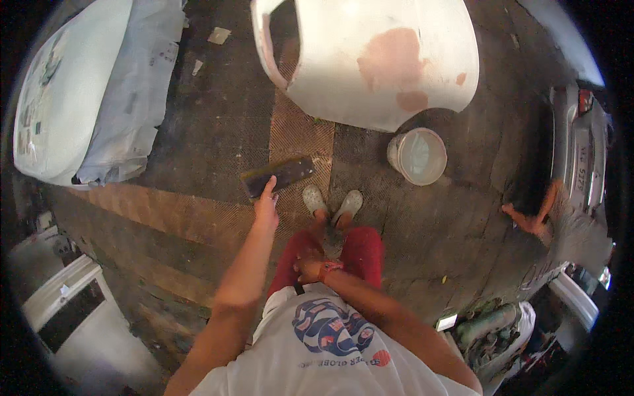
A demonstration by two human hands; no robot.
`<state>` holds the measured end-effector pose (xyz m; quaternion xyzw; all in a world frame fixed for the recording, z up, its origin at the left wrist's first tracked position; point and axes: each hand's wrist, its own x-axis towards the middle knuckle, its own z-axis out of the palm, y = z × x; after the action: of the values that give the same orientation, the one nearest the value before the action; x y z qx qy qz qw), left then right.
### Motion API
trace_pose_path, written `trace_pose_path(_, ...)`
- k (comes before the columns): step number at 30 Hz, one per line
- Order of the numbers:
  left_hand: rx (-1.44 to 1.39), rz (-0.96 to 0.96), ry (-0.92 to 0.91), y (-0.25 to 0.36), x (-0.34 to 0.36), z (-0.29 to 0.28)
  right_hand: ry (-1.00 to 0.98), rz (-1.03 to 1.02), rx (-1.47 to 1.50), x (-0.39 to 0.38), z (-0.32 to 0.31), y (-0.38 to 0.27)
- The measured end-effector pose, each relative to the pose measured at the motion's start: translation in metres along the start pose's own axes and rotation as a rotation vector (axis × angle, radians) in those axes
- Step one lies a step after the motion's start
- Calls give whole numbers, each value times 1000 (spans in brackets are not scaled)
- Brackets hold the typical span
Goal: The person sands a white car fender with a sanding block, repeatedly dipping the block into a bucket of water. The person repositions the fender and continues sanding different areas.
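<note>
My left hand [266, 204] grips a long dark rectangular block [290, 172], thumb along its upper face. The block is held out in front of me, left of my feet, and its yellowish edge shows. My right hand [308, 266] rests against the red trousers at my lap, with a red band on the wrist. Its fingers lie loosely over the cloth, partly hard to see, and no object shows in them. Ahead is a white car body panel [330, 66] with reddish-brown patches and an opening at its left side.
A white bucket [394, 153] of cloudy liquid stands below the panel's right corner. At left is a white panel [69, 86] beside grey sheeting [135, 99]. A silver car [581, 145] is at far right, near another person's bent bare limb [538, 214]. Cluttered items [492, 336] lie lower right.
</note>
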<state>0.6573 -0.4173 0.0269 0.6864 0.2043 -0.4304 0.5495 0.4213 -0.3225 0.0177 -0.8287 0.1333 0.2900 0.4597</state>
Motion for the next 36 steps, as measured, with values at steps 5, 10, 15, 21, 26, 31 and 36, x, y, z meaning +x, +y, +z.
trace_pose_path(5, -43, -34, -88, -3, 2, 27, -113, 42, 47, 6, -13, -15)
trace_pose_path(10, 20, -31, -185, -35, 0, 47, -92, -37, 130, 10, -7, -30)
trace_pose_path(15, 175, -23, -176, -37, -30, 91, -33, -448, 313, -41, -85, -56)
trace_pose_path(21, 346, -63, -291, -79, -13, 133, -20, -517, 283, -75, -110, -7)
trace_pose_path(26, 468, -83, -386, -157, 53, 197, 1009, 222, 235, -82, -148, 203)
trace_pose_path(31, 475, -3, -831, -254, 118, 288, 1209, 249, -5, -61, -153, 391)
trace_pose_path(36, 752, -43, -1192, -295, 143, 339, 1272, 325, -24, -109, -134, 505)
